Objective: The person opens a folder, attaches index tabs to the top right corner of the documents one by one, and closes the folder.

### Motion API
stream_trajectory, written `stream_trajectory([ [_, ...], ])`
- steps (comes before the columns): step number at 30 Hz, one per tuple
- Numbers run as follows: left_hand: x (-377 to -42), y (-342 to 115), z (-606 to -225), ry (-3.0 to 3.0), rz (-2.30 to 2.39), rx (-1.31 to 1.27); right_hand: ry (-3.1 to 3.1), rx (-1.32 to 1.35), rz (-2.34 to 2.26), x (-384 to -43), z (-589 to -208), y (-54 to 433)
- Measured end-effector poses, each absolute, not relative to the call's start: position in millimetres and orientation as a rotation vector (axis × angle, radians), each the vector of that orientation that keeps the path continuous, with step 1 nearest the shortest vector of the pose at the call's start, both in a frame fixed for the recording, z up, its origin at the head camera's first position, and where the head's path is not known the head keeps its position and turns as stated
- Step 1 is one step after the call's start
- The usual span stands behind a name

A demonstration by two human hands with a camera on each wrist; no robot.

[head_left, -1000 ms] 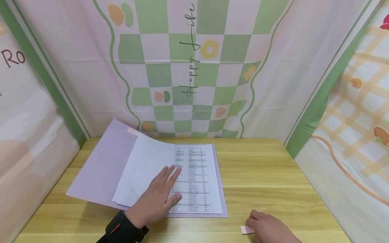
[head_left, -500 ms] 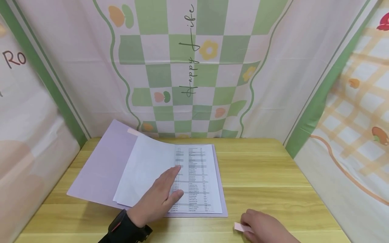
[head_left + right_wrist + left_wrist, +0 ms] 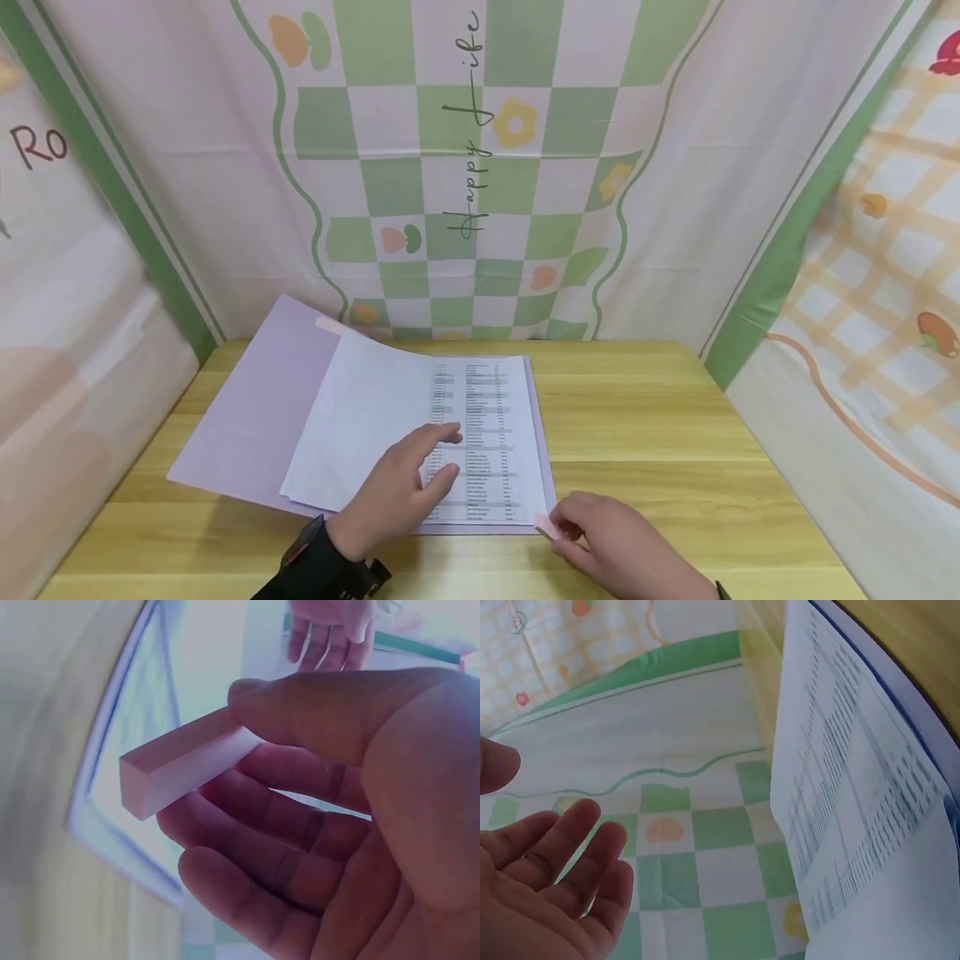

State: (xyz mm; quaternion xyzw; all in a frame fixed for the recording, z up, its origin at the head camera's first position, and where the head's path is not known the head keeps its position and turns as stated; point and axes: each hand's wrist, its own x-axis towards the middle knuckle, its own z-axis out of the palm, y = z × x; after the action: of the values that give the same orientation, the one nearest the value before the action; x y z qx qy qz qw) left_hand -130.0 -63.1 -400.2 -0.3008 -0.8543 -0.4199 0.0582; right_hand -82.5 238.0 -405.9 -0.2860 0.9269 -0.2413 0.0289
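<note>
My right hand (image 3: 618, 546) pinches a slim pink rectangular block (image 3: 184, 765) between thumb and fingers, at the lower right corner of a purple folder (image 3: 247, 408). Whether the block touches the folder cannot be told. The folder lies open on the table, its cover tilted up at the left. A printed sheet (image 3: 487, 467) with a list in columns lies on the right side, and a blank white page (image 3: 352, 417) is turned to the left. My left hand (image 3: 397, 492), fingers relaxed and slightly bent, hovers over the pages; in the left wrist view it holds nothing.
A wooden table (image 3: 660, 417) carries the folder. A pale pink strip (image 3: 327, 325) shows at the top edge of the folder's cover. Patterned cloth curtains (image 3: 480, 192) stand behind the table and at both sides. A black wrist device (image 3: 322, 558) is on the left wrist.
My right hand has carried the pink block left and up from the table to the folder's lower right corner. My left hand has shifted slightly right, its fingers bending more.
</note>
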Motion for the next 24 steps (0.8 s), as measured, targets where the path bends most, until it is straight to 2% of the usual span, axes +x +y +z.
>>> stream_trajectory([
  [18, -124, -42, -397, -2.423, -1.609, -1.129, 2.999, -1.081, -1.032, -99, -369, 189],
  [24, -124, -38, -396, -2.342, -1.693, -1.078, 2.999, -1.092, -1.129, -105, -364, 183],
])
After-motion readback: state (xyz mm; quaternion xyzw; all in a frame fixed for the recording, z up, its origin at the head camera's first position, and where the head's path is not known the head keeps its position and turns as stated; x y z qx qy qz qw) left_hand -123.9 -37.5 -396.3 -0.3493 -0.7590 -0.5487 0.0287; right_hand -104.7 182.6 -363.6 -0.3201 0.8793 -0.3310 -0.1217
